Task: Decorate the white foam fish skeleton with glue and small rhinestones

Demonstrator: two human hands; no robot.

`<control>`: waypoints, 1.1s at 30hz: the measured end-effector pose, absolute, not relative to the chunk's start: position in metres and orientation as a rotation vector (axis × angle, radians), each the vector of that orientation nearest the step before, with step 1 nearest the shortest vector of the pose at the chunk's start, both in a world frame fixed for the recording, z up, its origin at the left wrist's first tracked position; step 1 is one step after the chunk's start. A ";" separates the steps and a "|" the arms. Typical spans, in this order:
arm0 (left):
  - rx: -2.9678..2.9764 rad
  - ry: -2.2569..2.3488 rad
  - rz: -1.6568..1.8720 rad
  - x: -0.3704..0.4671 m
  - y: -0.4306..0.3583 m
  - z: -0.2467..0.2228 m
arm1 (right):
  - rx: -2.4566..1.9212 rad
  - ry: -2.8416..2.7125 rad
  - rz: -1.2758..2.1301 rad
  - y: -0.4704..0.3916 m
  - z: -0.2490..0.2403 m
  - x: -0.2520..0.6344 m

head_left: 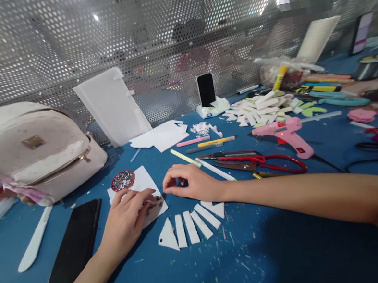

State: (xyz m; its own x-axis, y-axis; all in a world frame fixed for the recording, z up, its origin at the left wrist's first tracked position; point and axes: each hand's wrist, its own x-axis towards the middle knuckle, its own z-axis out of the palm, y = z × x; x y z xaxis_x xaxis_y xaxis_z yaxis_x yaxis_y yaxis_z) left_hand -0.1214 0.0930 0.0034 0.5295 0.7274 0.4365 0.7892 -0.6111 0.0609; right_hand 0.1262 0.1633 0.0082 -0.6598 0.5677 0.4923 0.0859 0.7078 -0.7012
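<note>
My left hand (125,218) rests on a white paper sheet (142,175), its fingers apart and bent beside small dark bits (154,207) scattered on the sheet. At the sheet's upper left lies a round red-rimmed dish (122,180) of dark, glittery pieces. Just right of the sheet, my right hand (191,183) has thumb and forefinger pinched together; anything between the tips is too small to make out. Below it, several white foam strips (191,227) fan out in a row, with a pointed piece (168,236) bearing a dark dot at the left end.
Left: a black phone (74,247), a white knife (36,239) and a pale backpack (35,149). Right: red-handled scissors (281,164), a pink glue gun (285,134) and its cable. Behind are pens (216,141), a foam pile (263,108) and an upright phone (206,90).
</note>
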 end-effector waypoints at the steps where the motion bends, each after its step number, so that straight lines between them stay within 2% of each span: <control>1: -2.616 -1.308 -0.640 -0.121 0.093 0.004 | -0.493 -2.185 0.848 0.163 0.009 0.126; 11: -2.632 -1.310 -0.644 -0.119 0.092 0.005 | -0.496 -2.192 0.859 0.163 0.011 0.127; 33: -2.619 -1.458 -0.909 -0.119 0.091 0.006 | -0.500 -2.189 0.854 0.162 0.009 0.126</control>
State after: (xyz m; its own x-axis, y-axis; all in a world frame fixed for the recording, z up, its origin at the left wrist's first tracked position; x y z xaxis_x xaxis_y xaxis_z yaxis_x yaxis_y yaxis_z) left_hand -0.1188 0.0912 0.0064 0.3982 0.7757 0.4897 0.7809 -0.5667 0.2627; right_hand 0.1265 0.1623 0.0088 -0.6639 0.5694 0.4848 0.0906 0.7048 -0.7036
